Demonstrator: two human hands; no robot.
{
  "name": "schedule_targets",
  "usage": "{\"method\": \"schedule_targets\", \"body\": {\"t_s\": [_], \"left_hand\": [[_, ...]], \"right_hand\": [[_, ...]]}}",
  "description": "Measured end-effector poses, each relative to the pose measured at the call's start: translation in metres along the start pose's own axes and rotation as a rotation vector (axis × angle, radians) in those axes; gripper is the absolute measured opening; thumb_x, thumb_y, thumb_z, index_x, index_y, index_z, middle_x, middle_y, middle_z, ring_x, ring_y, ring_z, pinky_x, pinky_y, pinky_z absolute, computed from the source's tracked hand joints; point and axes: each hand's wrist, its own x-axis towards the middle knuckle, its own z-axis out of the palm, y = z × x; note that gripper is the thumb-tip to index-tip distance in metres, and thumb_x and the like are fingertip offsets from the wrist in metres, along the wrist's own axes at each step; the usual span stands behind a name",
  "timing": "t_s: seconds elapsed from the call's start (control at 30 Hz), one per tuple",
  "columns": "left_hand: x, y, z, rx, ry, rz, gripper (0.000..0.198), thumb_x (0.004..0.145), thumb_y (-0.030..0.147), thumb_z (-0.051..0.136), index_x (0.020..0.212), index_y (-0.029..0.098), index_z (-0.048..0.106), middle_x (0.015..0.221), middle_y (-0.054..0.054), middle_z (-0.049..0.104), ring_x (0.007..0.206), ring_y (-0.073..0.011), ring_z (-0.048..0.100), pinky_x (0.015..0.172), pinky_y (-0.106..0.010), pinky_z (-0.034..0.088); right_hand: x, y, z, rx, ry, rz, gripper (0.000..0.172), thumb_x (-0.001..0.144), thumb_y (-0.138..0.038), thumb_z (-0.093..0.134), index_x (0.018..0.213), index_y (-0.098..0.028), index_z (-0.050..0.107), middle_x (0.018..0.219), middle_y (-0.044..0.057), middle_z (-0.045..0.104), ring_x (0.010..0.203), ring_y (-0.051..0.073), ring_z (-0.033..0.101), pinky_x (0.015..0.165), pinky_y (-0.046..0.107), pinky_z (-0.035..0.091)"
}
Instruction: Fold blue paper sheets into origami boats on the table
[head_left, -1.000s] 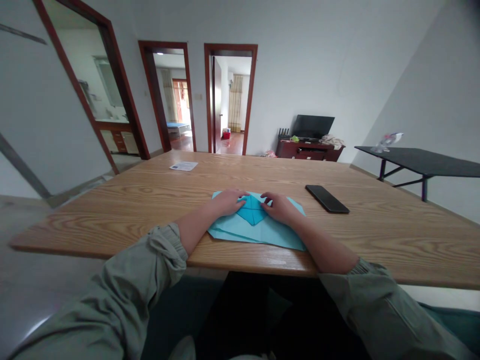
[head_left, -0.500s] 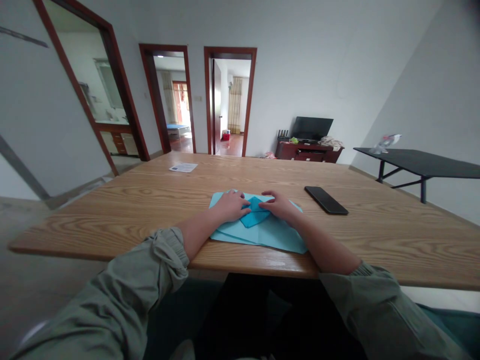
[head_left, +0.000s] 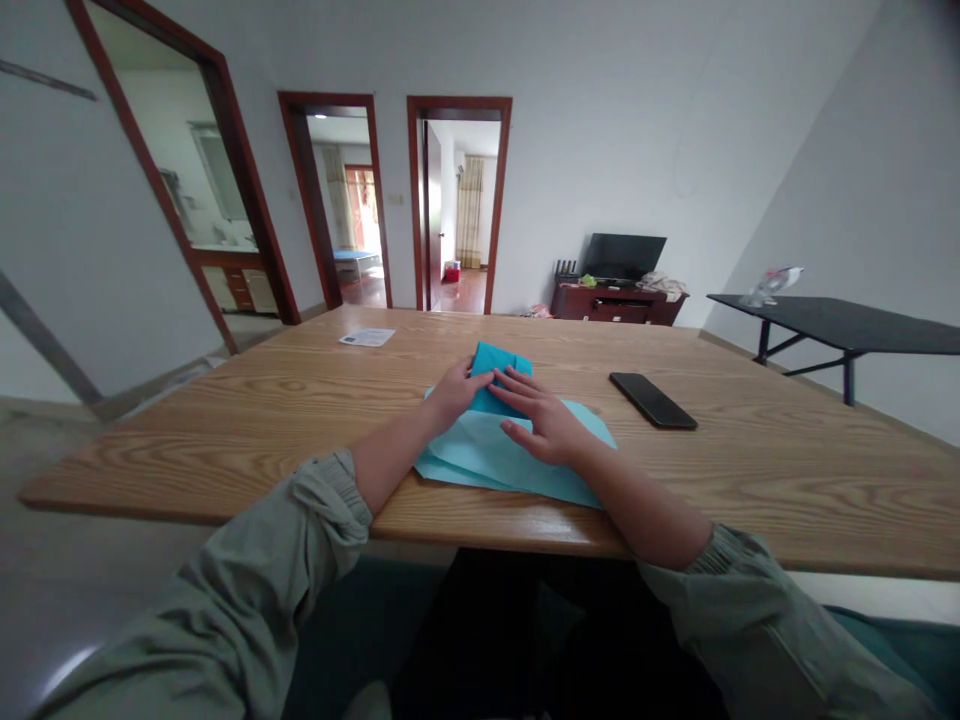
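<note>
A piece of folded bright-blue paper (head_left: 501, 358) is tilted up above several light-blue paper sheets (head_left: 487, 450) near the table's front edge. My left hand (head_left: 452, 392) grips its left side, the thumb lying across the near face. My right hand (head_left: 546, 420) reaches over the paper from the right with its fingers stretched out and the fingertips against its face, close to the left thumb. The right thumb stands apart, over the light-blue sheets. My hands hide part of the folded paper's lower half.
The wooden table (head_left: 285, 420) carries a black phone (head_left: 652, 400) to the right and a printed card (head_left: 367, 337) at the far left. A black folding table (head_left: 855, 322) stands beyond on the right. At the back wall is a TV (head_left: 626, 257) on a cabinet.
The folded blue paper has been turned and raised away from me off the sheets. My right hand has moved left across it with straightened fingers; my left hand has closed on its left side.
</note>
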Motion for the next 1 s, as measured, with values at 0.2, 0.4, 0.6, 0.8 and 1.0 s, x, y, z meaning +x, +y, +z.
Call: {"method": "schedule_targets", "body": {"t_s": [0.2,0.4,0.6,0.8,1.0], "left_hand": [[0.003,0.008,-0.013,-0.037,0.089,-0.209,0.033,0.076,0.019,0.061,0.109,0.018,0.058,0.089,-0.005,0.068,0.061,-0.0141,0.062,0.054,-0.028,0.054],[-0.004,0.008,-0.011,0.056,-0.181,-0.284,0.03,0.081,0.024,0.057,0.111,0.018,0.056,0.094,-0.008,0.068,0.067,-0.0193,0.068,0.053,-0.027,0.054],[-0.007,0.004,-0.004,0.006,-0.318,-0.333,0.032,0.081,0.034,0.06,0.11,0.019,0.057,0.102,-0.008,0.067,0.071,-0.0209,0.07,0.059,-0.029,0.055],[-0.008,0.015,-0.002,-0.188,-0.314,-0.395,0.048,0.088,0.056,0.043,0.106,0.016,0.061,0.092,-0.01,0.069,0.073,-0.0207,0.068,0.067,-0.033,0.054],[-0.011,0.019,-0.005,-0.194,-0.387,-0.327,0.054,0.085,0.064,0.042,0.098,0.016,0.064,0.088,-0.009,0.069,0.072,-0.0175,0.065,0.067,-0.029,0.05]], "right_hand": [[-0.005,0.016,0.0,-0.215,0.156,0.033,0.062,0.079,-0.013,0.051,0.139,-0.021,0.045,0.147,0.007,0.04,0.138,0.027,0.032,0.11,0.05,0.033],[-0.002,0.017,0.008,-0.26,0.17,0.086,0.028,0.088,-0.026,0.055,0.114,-0.023,0.063,0.111,0.008,0.068,0.104,0.025,0.061,0.095,0.045,0.045],[-0.001,0.011,0.008,-0.23,0.285,0.203,0.053,0.09,-0.034,0.052,0.142,-0.029,0.04,0.126,0.01,0.056,0.109,0.027,0.056,0.094,0.045,0.045],[-0.002,0.009,0.008,-0.352,0.147,0.107,0.047,0.088,-0.024,0.051,0.136,-0.028,0.05,0.146,0.007,0.042,0.131,0.031,0.039,0.105,0.053,0.033],[-0.002,0.003,0.008,-0.256,0.041,0.167,0.067,0.089,-0.035,0.049,0.15,-0.02,0.025,0.138,0.013,0.051,0.118,0.031,0.054,0.097,0.047,0.044]]}}
